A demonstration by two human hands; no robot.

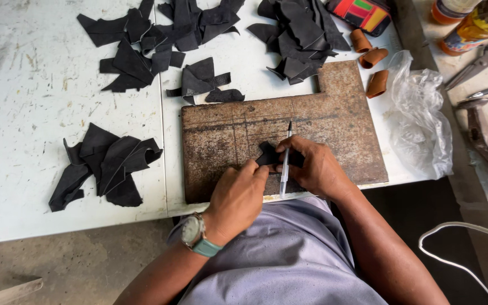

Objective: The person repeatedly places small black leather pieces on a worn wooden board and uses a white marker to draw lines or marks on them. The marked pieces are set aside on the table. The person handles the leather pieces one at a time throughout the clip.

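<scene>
Pinching a black scrap (268, 153) near the rusty plate's (345, 101) front edge, both hands; right (312, 166) holds pen (285, 164); left (238, 195).

A small black leather piece (268, 153) is pinned on a rusty metal plate (334, 121) by the left hand (237, 197), which wears a wristwatch (195, 232), while a white pen (285, 164) is held nearly upright against the piece by the right hand (310, 168). On the white counter (29, 101), piles of black leather scraps (105, 166) are seen at nine, eleven and twelve o'clock from the plate. Three tan leather curls (373, 68), a clear plastic bag (422, 113) and metal tools (481, 62) are found from one to three o'clock.
</scene>
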